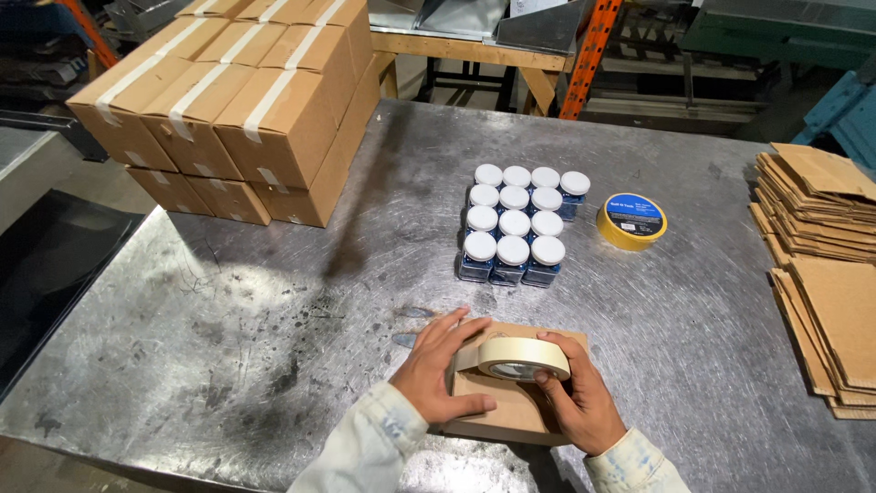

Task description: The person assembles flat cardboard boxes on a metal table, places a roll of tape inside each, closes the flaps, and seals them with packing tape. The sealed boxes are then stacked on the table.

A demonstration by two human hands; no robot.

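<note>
A small brown cardboard box lies on the metal table near its front edge. My left hand rests on the box's left side, fingers spread over its top and thumb along the front. My right hand grips a roll of cream masking tape, held upright on top of the box. A strip of tape runs from the roll toward my left fingers.
Several white-capped small jars stand in a tight block at mid table. A yellow tape roll with a blue label lies right of them. Taped cardboard boxes are stacked at back left. Flat cardboard blanks are piled at right.
</note>
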